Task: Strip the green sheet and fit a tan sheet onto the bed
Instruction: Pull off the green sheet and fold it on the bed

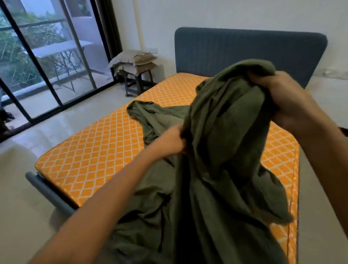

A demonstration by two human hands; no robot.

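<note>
Hanging in a thick bunch at the centre, the green sheet point(219, 148) hides much of the bed's near end, and its lower folds run out of view at 6 o'clock. Fingertips of both hands are buried in the cloth, so how they lie there cannot be made out. The sheet is dark olive, creased and twisted, lifted off the orange diamond-patterned mattress point(98, 152) with a loose tail trailing towards 11 o'clock across it. The right hand point(287, 99) is raised at 2 o'clock, fingers curled round the gathered top of the sheet. The left hand point(170, 140) sits lower, near the middle, pinching a fold (its arm reaches in from 8 o'clock). Behind stands a blue headboard point(245, 48); at 11 o'clock a stool carries stacked pillows point(133, 61).
</note>
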